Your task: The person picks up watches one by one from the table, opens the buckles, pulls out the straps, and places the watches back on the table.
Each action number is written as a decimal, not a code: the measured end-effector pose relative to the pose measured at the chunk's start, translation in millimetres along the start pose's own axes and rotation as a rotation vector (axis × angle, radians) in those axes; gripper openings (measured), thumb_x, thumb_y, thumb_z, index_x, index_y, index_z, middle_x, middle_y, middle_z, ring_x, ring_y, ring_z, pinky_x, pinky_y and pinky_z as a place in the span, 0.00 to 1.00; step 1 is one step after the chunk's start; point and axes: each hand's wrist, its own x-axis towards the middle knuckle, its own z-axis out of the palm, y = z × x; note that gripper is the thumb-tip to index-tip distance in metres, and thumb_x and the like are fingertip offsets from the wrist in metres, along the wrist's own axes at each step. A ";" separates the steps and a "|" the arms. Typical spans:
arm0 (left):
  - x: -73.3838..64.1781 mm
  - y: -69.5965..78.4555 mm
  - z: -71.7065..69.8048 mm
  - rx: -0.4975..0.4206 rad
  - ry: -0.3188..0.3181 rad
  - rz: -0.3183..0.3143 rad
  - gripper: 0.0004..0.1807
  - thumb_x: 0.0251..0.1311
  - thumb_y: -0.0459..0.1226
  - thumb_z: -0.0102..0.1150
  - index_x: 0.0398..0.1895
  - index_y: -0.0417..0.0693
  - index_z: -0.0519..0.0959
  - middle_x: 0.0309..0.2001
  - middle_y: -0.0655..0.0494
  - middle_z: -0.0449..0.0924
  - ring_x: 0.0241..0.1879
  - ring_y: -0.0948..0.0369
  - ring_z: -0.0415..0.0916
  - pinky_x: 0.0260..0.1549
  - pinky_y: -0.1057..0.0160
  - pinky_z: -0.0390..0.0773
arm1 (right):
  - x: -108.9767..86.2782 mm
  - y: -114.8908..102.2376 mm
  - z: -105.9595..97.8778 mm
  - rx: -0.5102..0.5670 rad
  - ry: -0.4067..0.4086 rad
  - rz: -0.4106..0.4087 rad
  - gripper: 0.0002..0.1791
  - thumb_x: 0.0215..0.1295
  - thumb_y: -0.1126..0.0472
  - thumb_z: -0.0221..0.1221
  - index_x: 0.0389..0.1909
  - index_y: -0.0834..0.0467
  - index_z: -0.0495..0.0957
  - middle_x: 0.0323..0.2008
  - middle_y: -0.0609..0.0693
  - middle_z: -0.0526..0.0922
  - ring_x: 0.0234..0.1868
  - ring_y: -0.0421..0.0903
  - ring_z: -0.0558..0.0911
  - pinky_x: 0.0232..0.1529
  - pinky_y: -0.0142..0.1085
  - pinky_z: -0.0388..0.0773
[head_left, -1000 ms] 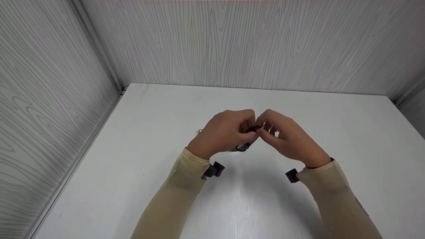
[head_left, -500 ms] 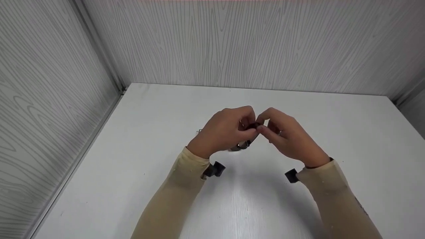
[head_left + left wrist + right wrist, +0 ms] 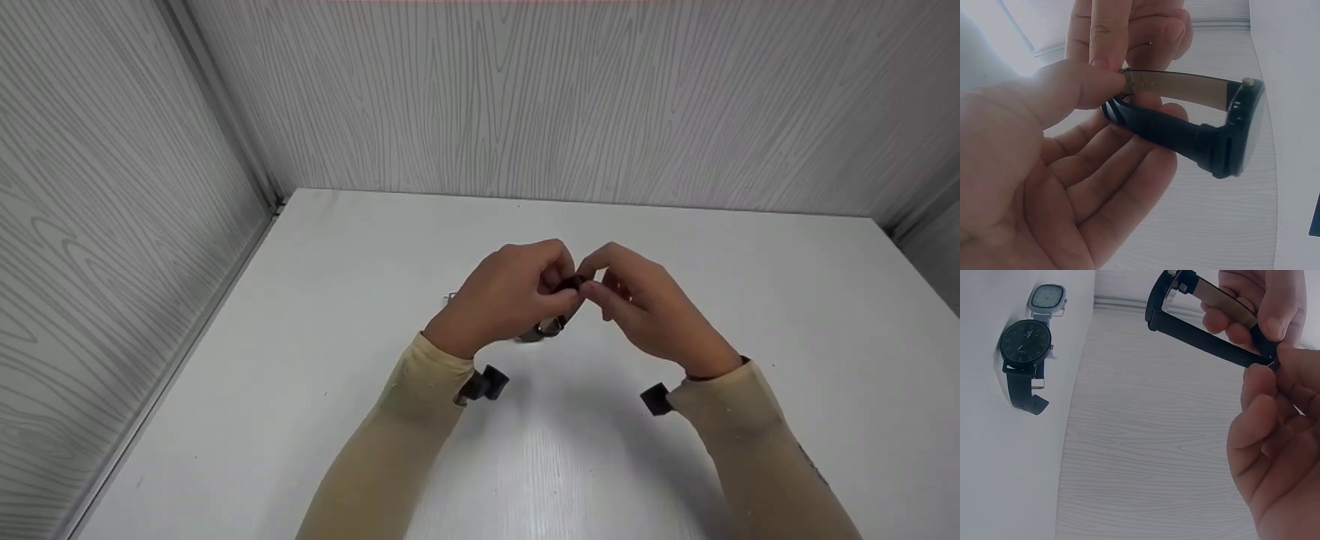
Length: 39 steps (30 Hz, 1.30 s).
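Above the table, both hands meet at the strap ends of a wristwatch (image 3: pixel 1162 132). It has a black strap with a tan lining, and its ends come together in a loop. My left hand (image 3: pixel 510 300) pinches the strap between thumb and fingers, with the watch case hanging out beyond them in the left wrist view. Thumb and fingertips of my right hand (image 3: pixel 649 319) pinch the strap's end right beside the left fingertips. The fingers partly cover the buckle area, so I cannot tell whether it is fastened.
On the white table (image 3: pixel 360 285), the right wrist view shows a round black watch (image 3: pixel 1026 342) and, just behind it, a watch with a squarish pale dial (image 3: pixel 1047 297). A wood-grain panel (image 3: pixel 480 97) rises at the back, another (image 3: pixel 112 187) at the left.
Both hands have risen slightly while staying together at the strap. The right hand's fingers have shifted a little on the strap end.
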 end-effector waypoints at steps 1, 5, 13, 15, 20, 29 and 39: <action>0.2 0.0 0.2 -0.003 0.001 0.002 0.04 0.70 0.37 0.65 0.42 0.47 0.80 0.34 0.60 0.83 0.34 0.64 0.78 0.37 0.64 0.77 | 0.1 0.4 -0.1 0.008 0.004 0.003 0.06 0.77 0.68 0.61 0.50 0.57 0.79 0.36 0.41 0.82 0.23 0.42 0.76 0.25 0.33 0.73; 0.7 1.7 1.0 -0.026 -0.002 0.004 0.05 0.71 0.36 0.65 0.44 0.46 0.80 0.36 0.59 0.85 0.36 0.65 0.80 0.39 0.65 0.79 | 0.7 0.2 -0.7 0.041 0.024 0.018 0.05 0.77 0.68 0.61 0.49 0.59 0.79 0.38 0.43 0.83 0.23 0.44 0.76 0.25 0.32 0.74; 2.9 1.5 4.4 -0.061 0.002 -0.065 0.07 0.72 0.40 0.64 0.45 0.48 0.80 0.36 0.62 0.87 0.36 0.66 0.82 0.38 0.64 0.80 | 1.5 -3.1 -0.5 0.054 0.037 0.079 0.04 0.78 0.68 0.60 0.49 0.60 0.79 0.38 0.44 0.82 0.23 0.46 0.76 0.26 0.33 0.74; 3.0 1.3 5.3 -0.019 0.014 -0.093 0.09 0.73 0.44 0.64 0.46 0.49 0.82 0.36 0.63 0.87 0.35 0.67 0.82 0.37 0.64 0.79 | 1.4 -3.4 -0.6 0.037 0.049 0.099 0.05 0.77 0.68 0.60 0.49 0.61 0.79 0.38 0.44 0.82 0.24 0.45 0.76 0.26 0.33 0.74; 3.6 -0.1 5.6 0.079 0.010 -0.097 0.12 0.75 0.48 0.63 0.49 0.51 0.86 0.38 0.63 0.88 0.35 0.67 0.81 0.39 0.62 0.79 | 1.3 -4.5 -1.1 0.022 0.102 0.165 0.04 0.76 0.66 0.63 0.48 0.59 0.82 0.35 0.45 0.81 0.24 0.45 0.76 0.26 0.33 0.72; 5.0 -2.6 8.4 0.123 -0.025 -0.045 0.09 0.74 0.44 0.65 0.48 0.50 0.88 0.36 0.64 0.86 0.34 0.66 0.79 0.38 0.63 0.78 | 0.2 -4.5 -2.4 0.029 0.077 0.212 0.06 0.74 0.68 0.63 0.45 0.56 0.84 0.37 0.43 0.84 0.28 0.46 0.78 0.29 0.34 0.74; 3.0 -3.6 12.5 0.178 -0.042 -0.029 0.09 0.75 0.45 0.64 0.48 0.53 0.89 0.35 0.65 0.85 0.33 0.65 0.76 0.36 0.63 0.76 | 0.1 -7.1 -2.0 0.000 0.010 0.294 0.06 0.73 0.69 0.61 0.43 0.55 0.84 0.36 0.43 0.86 0.36 0.44 0.82 0.35 0.34 0.76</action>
